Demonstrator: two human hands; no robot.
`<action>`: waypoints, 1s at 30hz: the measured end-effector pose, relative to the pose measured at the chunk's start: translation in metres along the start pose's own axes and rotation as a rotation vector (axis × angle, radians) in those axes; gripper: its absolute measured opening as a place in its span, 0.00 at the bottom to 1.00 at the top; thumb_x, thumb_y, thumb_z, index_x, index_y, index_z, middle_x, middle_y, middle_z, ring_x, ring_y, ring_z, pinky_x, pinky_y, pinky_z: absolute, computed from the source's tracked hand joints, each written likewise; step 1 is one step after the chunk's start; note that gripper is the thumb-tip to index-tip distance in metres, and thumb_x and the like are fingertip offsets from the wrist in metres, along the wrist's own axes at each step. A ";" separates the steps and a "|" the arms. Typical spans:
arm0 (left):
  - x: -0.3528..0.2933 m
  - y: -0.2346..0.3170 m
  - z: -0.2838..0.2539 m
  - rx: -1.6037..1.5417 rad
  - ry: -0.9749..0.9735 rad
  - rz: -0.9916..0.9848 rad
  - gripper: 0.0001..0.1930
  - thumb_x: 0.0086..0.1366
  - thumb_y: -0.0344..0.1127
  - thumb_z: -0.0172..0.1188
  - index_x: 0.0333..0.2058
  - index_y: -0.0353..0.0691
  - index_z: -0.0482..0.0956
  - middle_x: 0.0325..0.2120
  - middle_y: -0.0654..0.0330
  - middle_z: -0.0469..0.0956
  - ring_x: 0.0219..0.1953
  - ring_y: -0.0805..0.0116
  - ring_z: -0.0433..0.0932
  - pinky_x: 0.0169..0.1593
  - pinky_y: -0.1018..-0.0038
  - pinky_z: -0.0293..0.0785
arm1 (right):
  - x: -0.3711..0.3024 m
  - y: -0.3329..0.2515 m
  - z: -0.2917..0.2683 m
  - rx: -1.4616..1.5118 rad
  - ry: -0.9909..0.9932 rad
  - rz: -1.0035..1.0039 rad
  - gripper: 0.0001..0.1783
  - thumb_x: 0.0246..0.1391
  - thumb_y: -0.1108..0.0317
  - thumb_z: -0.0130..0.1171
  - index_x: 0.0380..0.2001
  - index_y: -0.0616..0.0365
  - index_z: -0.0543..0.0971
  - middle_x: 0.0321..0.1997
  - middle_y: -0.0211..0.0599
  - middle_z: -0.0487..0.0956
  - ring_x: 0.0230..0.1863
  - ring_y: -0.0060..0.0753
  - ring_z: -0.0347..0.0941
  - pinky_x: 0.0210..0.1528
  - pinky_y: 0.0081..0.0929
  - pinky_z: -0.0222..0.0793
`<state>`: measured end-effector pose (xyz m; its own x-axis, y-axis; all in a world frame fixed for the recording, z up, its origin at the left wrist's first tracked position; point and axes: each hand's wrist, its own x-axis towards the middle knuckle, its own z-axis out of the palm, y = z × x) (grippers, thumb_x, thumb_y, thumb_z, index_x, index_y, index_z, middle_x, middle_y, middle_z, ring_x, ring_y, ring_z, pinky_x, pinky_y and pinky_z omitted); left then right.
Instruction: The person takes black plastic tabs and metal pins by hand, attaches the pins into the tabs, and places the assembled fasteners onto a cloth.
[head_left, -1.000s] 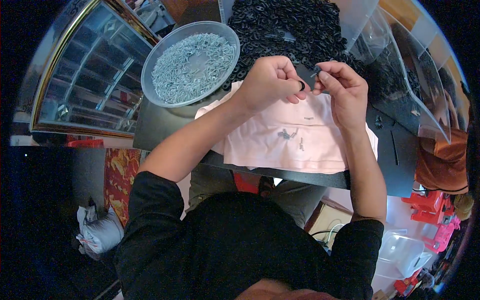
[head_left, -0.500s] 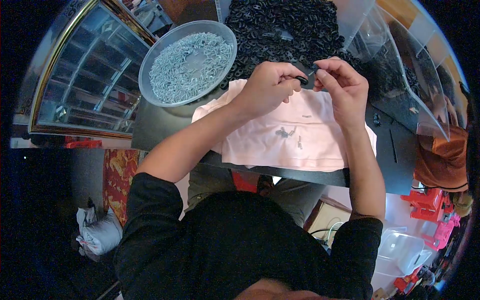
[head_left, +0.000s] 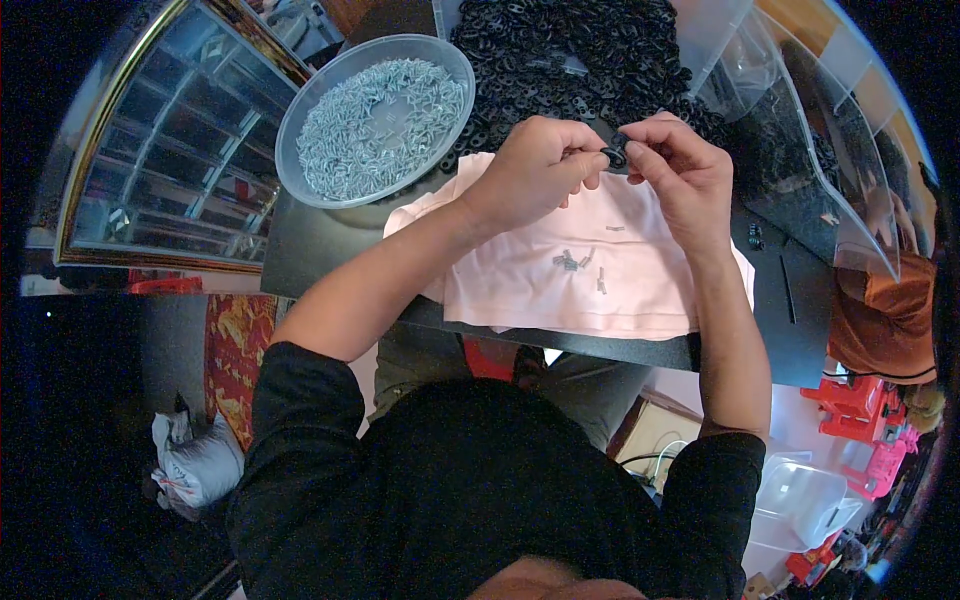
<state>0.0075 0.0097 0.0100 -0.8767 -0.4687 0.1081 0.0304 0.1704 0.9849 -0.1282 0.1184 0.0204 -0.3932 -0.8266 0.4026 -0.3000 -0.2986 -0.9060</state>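
Above a pale pink cloth (head_left: 540,300), my left hand (head_left: 550,160) pinches a small black looped piece (head_left: 614,157) between thumb and fingers. My right hand (head_left: 685,170) is closed in a pinch right beside it, its fingertips at the piece's upper right edge. Whatever lies between those right fingertips is too small and dark to make out. Several short silvery metal pins (head_left: 571,261) are scattered on the cloth below both hands. Behind the hands spreads a big heap of similar black pieces (head_left: 580,60).
A round clear tub (head_left: 284,150) full of silvery pins (head_left: 345,140) stands at the back left, near a gold-framed glass panel (head_left: 75,200). Clear plastic sheeting (head_left: 800,130) rises at the right. A thin black rod (head_left: 788,290) lies on the dark table (head_left: 330,250).
My right fingertips have moved left against the black piece; a small silvery pin that showed at them earlier is no longer visible. My left hand has barely shifted.
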 end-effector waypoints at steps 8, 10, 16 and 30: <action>0.001 -0.001 0.000 0.003 0.021 0.045 0.08 0.55 0.31 0.52 0.25 0.32 0.76 0.15 0.63 0.73 0.15 0.80 0.69 0.16 0.83 0.65 | 0.000 0.002 0.000 -0.044 -0.033 -0.003 0.06 0.44 0.79 0.55 0.29 0.65 0.77 0.25 0.29 0.71 0.22 0.15 0.66 0.23 0.11 0.63; 0.000 -0.001 0.001 -0.006 0.038 0.040 0.08 0.55 0.31 0.52 0.25 0.31 0.76 0.15 0.63 0.73 0.15 0.80 0.68 0.16 0.83 0.65 | 0.000 0.004 0.001 -0.042 -0.042 -0.013 0.06 0.43 0.79 0.55 0.29 0.65 0.77 0.25 0.30 0.71 0.22 0.15 0.66 0.22 0.11 0.62; 0.001 -0.003 0.002 -0.085 0.097 0.000 0.08 0.54 0.31 0.53 0.25 0.31 0.77 0.15 0.62 0.73 0.14 0.81 0.68 0.15 0.84 0.64 | -0.004 0.002 0.007 -0.030 -0.010 0.048 0.09 0.44 0.82 0.55 0.32 0.66 0.77 0.30 0.31 0.71 0.26 0.16 0.67 0.29 0.12 0.66; -0.004 0.001 0.002 -0.096 0.133 0.026 0.09 0.53 0.31 0.53 0.21 0.31 0.76 0.12 0.62 0.72 0.12 0.80 0.67 0.14 0.83 0.64 | -0.010 0.003 0.016 -0.338 -0.009 -0.256 0.11 0.39 0.81 0.60 0.31 0.67 0.76 0.31 0.34 0.73 0.29 0.19 0.70 0.30 0.13 0.66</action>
<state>0.0098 0.0137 0.0103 -0.8042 -0.5766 0.1442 0.1032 0.1035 0.9893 -0.1116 0.1180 0.0119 -0.2618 -0.7503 0.6071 -0.6559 -0.3231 -0.6822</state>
